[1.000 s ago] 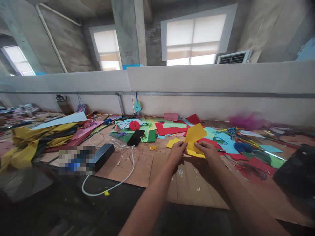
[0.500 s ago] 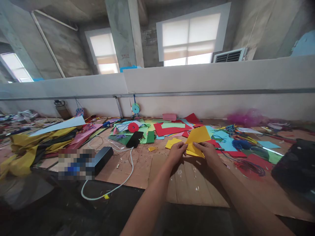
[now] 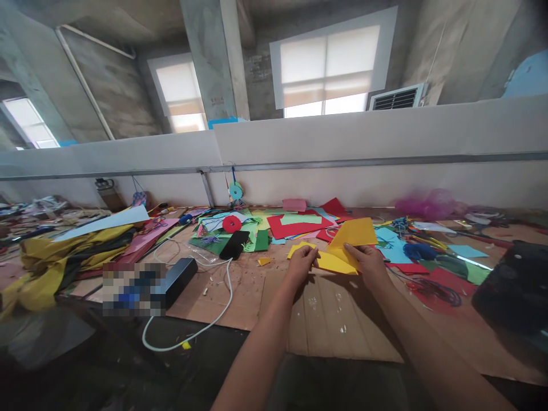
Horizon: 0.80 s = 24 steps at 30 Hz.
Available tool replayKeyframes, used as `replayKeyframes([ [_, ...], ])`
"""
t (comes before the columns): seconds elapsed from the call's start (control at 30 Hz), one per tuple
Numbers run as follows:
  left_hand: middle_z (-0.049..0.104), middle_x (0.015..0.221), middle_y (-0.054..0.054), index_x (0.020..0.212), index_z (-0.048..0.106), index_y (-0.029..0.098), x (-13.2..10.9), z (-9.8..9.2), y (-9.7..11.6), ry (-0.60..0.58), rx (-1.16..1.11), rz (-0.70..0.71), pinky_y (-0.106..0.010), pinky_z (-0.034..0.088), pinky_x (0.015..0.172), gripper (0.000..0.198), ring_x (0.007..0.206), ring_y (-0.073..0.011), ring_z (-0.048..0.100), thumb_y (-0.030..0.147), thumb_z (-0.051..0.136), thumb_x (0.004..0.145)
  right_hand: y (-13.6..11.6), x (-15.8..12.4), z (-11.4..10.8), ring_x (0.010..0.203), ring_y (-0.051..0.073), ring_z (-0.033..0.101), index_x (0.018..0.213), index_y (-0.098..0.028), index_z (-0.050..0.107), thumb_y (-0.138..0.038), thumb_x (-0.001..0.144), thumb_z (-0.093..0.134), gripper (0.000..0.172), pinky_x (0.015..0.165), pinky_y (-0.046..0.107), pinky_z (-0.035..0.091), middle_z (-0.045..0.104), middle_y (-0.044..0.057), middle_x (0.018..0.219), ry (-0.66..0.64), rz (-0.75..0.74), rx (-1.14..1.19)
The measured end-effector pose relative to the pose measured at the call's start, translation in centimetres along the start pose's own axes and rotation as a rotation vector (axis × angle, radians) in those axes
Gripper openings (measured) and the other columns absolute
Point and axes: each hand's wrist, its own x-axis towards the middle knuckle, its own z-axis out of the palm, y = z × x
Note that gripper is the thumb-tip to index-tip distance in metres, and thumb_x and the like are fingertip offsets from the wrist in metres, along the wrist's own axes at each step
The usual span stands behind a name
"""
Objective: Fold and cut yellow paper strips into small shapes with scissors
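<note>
A folded sheet of yellow paper (image 3: 353, 233) is held up above the table, one part raised and another slanting down to the left. My right hand (image 3: 367, 264) pinches it near the fold, thumb on top. At the lower part's left end is my left hand (image 3: 302, 265), its fingers pressed together; whether they grip that edge or only touch it is partly hidden. Another yellow paper piece (image 3: 295, 249) lies just behind my left hand. Below both hands is a flattened cardboard sheet (image 3: 325, 314).
Red paper (image 3: 282, 228), light blue paper (image 3: 391, 242) and several coloured scraps cover the table's back. Left are a black phone (image 3: 234, 245), a white cable (image 3: 230, 285) and a dark box (image 3: 180, 279). A black bag-like object (image 3: 514, 285) stands right.
My right hand and the raised part of the yellow paper have moved a little right. My left hand has shifted slightly left, and the gap between the hands is wider.
</note>
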Motion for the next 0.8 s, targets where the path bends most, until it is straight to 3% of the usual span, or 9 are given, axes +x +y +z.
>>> replayKeyframes([
  [0.1, 0.054, 0.053, 0.001, 0.070, 0.056, 0.017, -0.4, -0.1, 0.4, -0.017, -0.036, -0.043, -0.022, 0.029, 0.046, 0.050, 0.044, -0.0082, 0.040, 0.065, 0.049, 0.080, -0.1, -0.1, 0.0, 0.077, 0.025, 0.072, 0.078, -0.022, 0.076, -0.043, 0.054, 0.087, 0.034, 0.071, 0.035, 0.056, 0.078, 0.002, 0.082, -0.026, -0.028, -0.004],
  [0.27, 0.058, 0.052, -0.005, 0.066, 0.062, 0.014, -1.1, 0.6, 0.8, -0.188, -0.146, -0.227, -0.023, 0.029, 0.042, 0.070, 0.041, -0.0101, 0.045, 0.077, 0.034, 0.079, -0.2, -0.8, 0.7, 0.083, 0.029, 0.071, 0.078, -0.022, 0.077, -0.045, 0.054, 0.088, 0.035, 0.076, 0.038, 0.055, 0.078, 0.003, 0.084, -0.163, -0.065, -0.059],
  [0.37, 0.060, 0.054, -0.005, 0.067, 0.063, 0.013, -1.1, 0.6, 0.7, -0.302, -0.294, -0.355, -0.022, 0.030, 0.042, 0.064, 0.043, -0.0106, 0.049, 0.074, 0.044, 0.076, -0.4, -1.0, 0.7, 0.086, 0.030, 0.070, 0.080, -0.022, 0.077, -0.047, 0.056, 0.087, 0.036, 0.078, 0.039, 0.054, 0.078, 0.004, 0.084, -0.246, -0.079, -0.096],
  [0.43, 0.061, 0.056, -0.004, 0.070, 0.065, 0.013, -1.1, 0.5, 0.6, -0.323, -0.331, -0.346, -0.021, 0.030, 0.042, 0.051, 0.042, -0.0093, 0.048, 0.064, 0.059, 0.072, -0.6, -1.1, 0.5, 0.091, 0.030, 0.069, 0.082, -0.022, 0.078, -0.046, 0.059, 0.086, 0.034, 0.083, 0.040, 0.052, 0.078, 0.004, 0.087, -0.289, -0.088, -0.117],
  [0.53, 0.063, 0.061, -0.002, 0.076, 0.064, 0.014, -1.1, 0.3, 0.6, -0.253, -0.359, -0.271, -0.019, 0.031, 0.044, 0.037, 0.044, -0.0069, 0.048, 0.049, 0.073, 0.065, -0.9, -1.0, 0.4, 0.106, 0.031, 0.064, 0.094, -0.023, 0.077, -0.043, 0.063, 0.084, 0.037, 0.093, 0.041, 0.047, 0.077, 0.005, 0.100, -0.333, -0.110, -0.121],
  [0.6, 0.062, 0.062, 0.000, 0.076, 0.062, 0.016, -0.9, 0.2, 0.6, -0.163, -0.380, -0.208, -0.019, 0.031, 0.045, 0.038, 0.045, -0.0063, 0.048, 0.050, 0.073, 0.065, -1.0, -1.0, 0.4, 0.114, 0.031, 0.061, 0.104, -0.026, 0.074, -0.045, 0.064, 0.082, 0.045, 0.097, 0.043, 0.045, 0.074, 0.005, 0.111, -0.352, -0.112, -0.106],
  [0.8, 0.063, 0.070, 0.000, 0.078, 0.057, 0.017, -0.1, 0.0, 0.9, 0.141, -0.362, -0.046, -0.019, 0.033, 0.048, 0.045, 0.050, -0.0074, 0.053, 0.053, 0.075, 0.060, -0.7, -1.1, 0.5, 0.109, 0.032, 0.063, 0.107, -0.025, 0.071, -0.038, 0.063, 0.084, 0.048, 0.093, 0.043, 0.047, 0.074, 0.007, 0.111, -0.412, -0.023, -0.122],
])
